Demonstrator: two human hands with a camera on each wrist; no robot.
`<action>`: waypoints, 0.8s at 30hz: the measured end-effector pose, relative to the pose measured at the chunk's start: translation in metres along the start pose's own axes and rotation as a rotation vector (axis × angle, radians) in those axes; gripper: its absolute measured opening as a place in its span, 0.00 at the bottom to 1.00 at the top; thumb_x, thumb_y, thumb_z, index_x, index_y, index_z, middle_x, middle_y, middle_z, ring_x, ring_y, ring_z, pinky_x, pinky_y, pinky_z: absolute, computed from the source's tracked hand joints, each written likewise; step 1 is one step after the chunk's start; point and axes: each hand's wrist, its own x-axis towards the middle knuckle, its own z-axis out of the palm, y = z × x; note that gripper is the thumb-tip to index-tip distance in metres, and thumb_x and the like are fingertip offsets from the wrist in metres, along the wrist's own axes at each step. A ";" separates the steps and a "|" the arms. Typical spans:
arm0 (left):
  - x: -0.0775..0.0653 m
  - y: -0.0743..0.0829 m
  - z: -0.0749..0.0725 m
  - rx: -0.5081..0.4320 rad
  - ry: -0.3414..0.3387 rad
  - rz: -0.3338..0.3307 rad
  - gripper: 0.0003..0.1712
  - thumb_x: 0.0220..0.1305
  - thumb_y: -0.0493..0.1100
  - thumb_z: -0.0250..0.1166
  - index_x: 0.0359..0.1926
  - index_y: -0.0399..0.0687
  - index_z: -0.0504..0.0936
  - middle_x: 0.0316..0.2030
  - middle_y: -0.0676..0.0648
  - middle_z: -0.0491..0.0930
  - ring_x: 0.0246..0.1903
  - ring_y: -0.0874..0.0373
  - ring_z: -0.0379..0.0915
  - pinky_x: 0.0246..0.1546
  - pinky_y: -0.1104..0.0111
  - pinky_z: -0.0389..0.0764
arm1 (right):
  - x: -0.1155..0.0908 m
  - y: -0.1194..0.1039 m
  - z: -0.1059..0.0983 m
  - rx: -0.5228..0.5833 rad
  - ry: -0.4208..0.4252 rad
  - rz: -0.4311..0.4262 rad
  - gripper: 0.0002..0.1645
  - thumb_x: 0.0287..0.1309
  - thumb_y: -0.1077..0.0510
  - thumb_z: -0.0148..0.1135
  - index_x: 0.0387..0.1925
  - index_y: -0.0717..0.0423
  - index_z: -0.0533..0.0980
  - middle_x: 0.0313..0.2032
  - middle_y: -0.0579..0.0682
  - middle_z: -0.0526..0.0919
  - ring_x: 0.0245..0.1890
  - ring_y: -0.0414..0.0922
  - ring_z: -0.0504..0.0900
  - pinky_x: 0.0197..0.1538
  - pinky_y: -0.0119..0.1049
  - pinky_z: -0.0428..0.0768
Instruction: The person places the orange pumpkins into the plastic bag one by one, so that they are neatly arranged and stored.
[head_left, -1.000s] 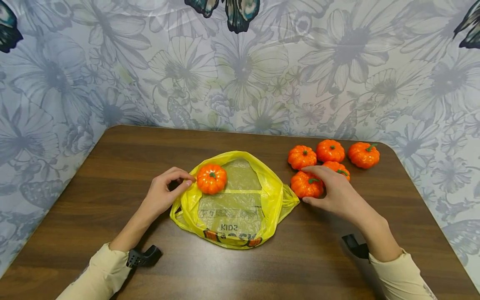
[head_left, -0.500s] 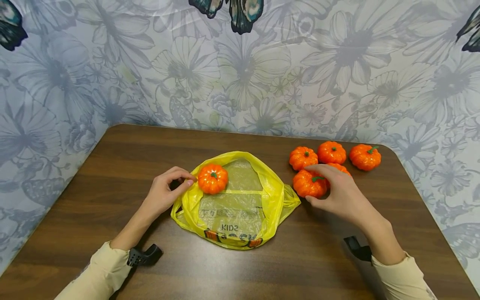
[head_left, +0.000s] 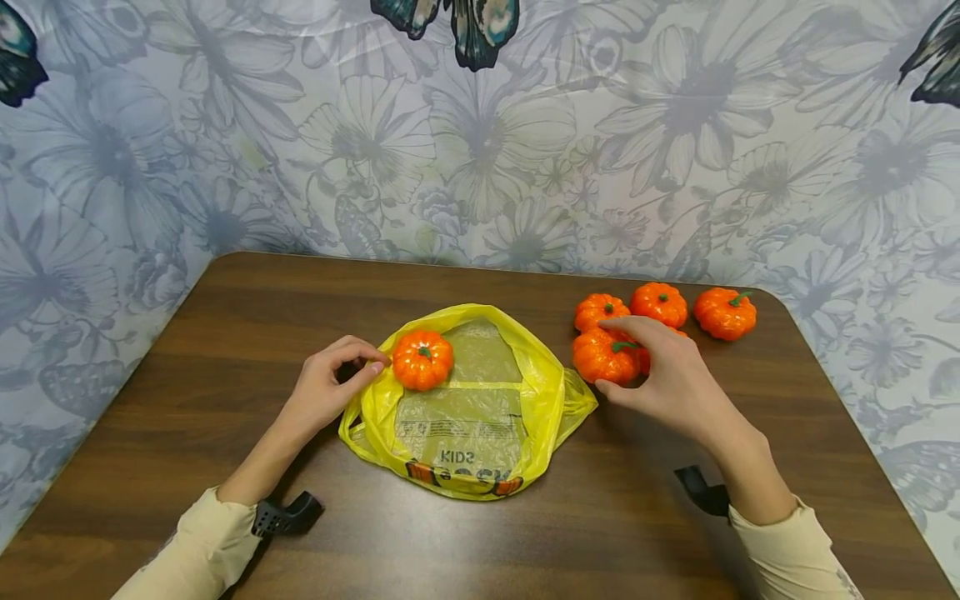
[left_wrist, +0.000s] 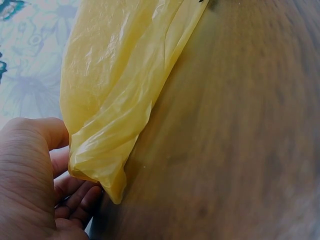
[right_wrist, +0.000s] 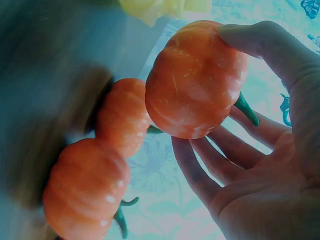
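My left hand [head_left: 337, 375] pinches the left rim of a yellow plastic bag [head_left: 546, 408] between thumb and fingers. The bag lies on the table with its mouth spread wide. Just inside that left edge sits a small orange pumpkin [head_left: 423, 361] with a green stem. My right hand [head_left: 678, 379] grips another small pumpkin [head_left: 602, 357], just right of the bag. In the right wrist view this pumpkin [right_wrist: 197, 80] is held between thumb and fingers, raised off the table. The left wrist view shows folds of the yellow bag [left_wrist: 110, 110] beside the left fingers.
Behind the right hand stand more orange pumpkins, at the back left [head_left: 596, 307], back middle [head_left: 658, 303] and back right [head_left: 724, 314]. One more is mostly hidden by that hand. The brown wooden table [head_left: 232, 333] meets a flower-patterned wall [head_left: 480, 192] at its far edge.
My right hand has taken hold of the nearest pumpkin and lifted it, shifting slightly left. My left hand and the bag stay where they were.
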 end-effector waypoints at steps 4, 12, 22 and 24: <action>-0.001 0.001 -0.002 -0.002 0.005 -0.001 0.07 0.72 0.39 0.69 0.47 0.53 0.91 0.46 0.51 0.86 0.45 0.63 0.76 0.46 0.71 0.74 | 0.008 -0.009 0.002 0.006 0.008 -0.037 0.43 0.43 0.57 0.86 0.64 0.52 0.79 0.59 0.48 0.85 0.58 0.49 0.82 0.59 0.50 0.77; -0.001 0.000 -0.004 0.008 0.000 -0.011 0.07 0.73 0.40 0.69 0.47 0.53 0.91 0.46 0.51 0.86 0.43 0.62 0.75 0.44 0.71 0.74 | 0.020 -0.032 0.015 0.075 -0.045 -0.137 0.42 0.45 0.57 0.84 0.64 0.54 0.78 0.59 0.46 0.85 0.58 0.48 0.82 0.61 0.48 0.79; -0.001 -0.001 -0.002 -0.004 -0.003 0.006 0.07 0.72 0.40 0.69 0.47 0.54 0.91 0.45 0.52 0.86 0.42 0.61 0.74 0.43 0.71 0.74 | 0.031 -0.067 0.037 0.125 -0.143 -0.180 0.40 0.46 0.56 0.84 0.63 0.52 0.79 0.61 0.47 0.83 0.64 0.48 0.79 0.66 0.50 0.77; -0.001 -0.001 -0.002 -0.006 -0.001 0.007 0.07 0.72 0.40 0.69 0.46 0.54 0.91 0.45 0.52 0.86 0.41 0.61 0.74 0.42 0.71 0.74 | 0.032 -0.073 0.042 0.130 -0.169 -0.175 0.40 0.46 0.55 0.84 0.63 0.50 0.79 0.61 0.47 0.82 0.65 0.49 0.78 0.68 0.51 0.77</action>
